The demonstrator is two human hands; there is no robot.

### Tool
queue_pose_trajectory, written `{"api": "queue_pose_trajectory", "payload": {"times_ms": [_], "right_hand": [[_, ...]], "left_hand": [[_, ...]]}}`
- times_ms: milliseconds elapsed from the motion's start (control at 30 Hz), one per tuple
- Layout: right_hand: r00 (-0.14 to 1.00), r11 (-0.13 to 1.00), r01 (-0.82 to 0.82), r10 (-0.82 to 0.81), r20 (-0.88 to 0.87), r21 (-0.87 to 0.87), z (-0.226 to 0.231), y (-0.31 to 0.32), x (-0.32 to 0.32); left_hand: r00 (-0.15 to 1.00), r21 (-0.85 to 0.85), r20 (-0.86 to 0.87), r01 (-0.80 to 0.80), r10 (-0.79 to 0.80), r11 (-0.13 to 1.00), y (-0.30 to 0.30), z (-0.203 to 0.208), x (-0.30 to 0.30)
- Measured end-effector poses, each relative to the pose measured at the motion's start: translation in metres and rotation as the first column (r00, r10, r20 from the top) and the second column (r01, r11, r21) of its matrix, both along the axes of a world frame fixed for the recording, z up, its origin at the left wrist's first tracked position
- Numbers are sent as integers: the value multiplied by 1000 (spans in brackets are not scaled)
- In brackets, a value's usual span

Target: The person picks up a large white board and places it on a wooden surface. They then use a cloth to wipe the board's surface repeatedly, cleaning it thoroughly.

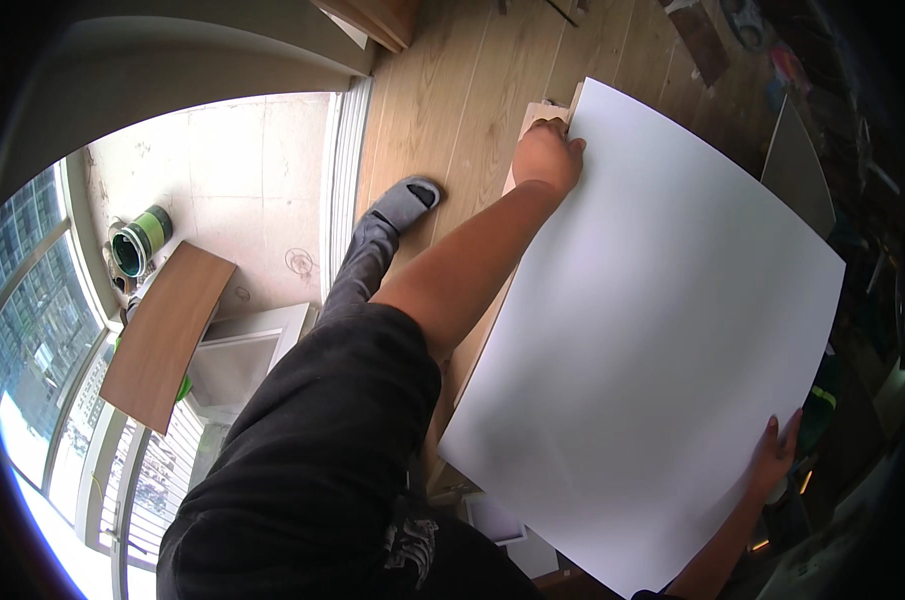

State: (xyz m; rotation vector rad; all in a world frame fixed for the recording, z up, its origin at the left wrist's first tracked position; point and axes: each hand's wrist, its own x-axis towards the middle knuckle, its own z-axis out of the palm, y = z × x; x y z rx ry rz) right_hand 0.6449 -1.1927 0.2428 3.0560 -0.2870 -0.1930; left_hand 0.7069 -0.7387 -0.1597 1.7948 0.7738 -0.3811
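A large white panel (653, 330) with a smooth face fills the middle and right of the head view, tilted across my front. My left hand (550, 157) is closed at its far left corner, with the thumb by the white edge and the fingers curled over. Beneath that hand, pale wood (541, 112) shows along the panel's left side. My right hand (776, 455) grips the near right edge, its fingers partly hidden at the border. The panel's underside and what bears it are hidden.
Wood-look flooring (473, 90) lies beyond, with my slippered foot (408, 203) on it. At left, past a white door track (345, 190), are a brown board (170, 335), a green-banded bucket (143, 242) and windows (33, 260). Dark clutter and a grey panel (801, 175) stand at right.
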Motion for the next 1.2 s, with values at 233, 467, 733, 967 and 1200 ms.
{"api": "queue_pose_trajectory", "payload": {"times_ms": [233, 467, 733, 967, 1200], "right_hand": [[1000, 999, 8, -8, -9, 34, 3, -7, 2], [1000, 999, -24, 23, 12, 49, 0, -8, 4], [1000, 1000, -9, 9, -19, 25, 0, -11, 1], [1000, 998, 30, -29, -8, 64, -3, -1, 1], [1000, 1000, 4, -3, -31, 16, -2, 6, 2]], "left_hand": [[992, -84, -123, -7, -4, 996, 4, 5, 3], [993, -47, -121, -8, 2, 999, 2, 0, 3], [993, -22, -109, 47, -49, 999, 2, 3, 5], [995, -23, -86, 39, -41, 999, 3, 2, 4], [994, -101, -104, 20, -30, 995, 6, 1, 3]]}}
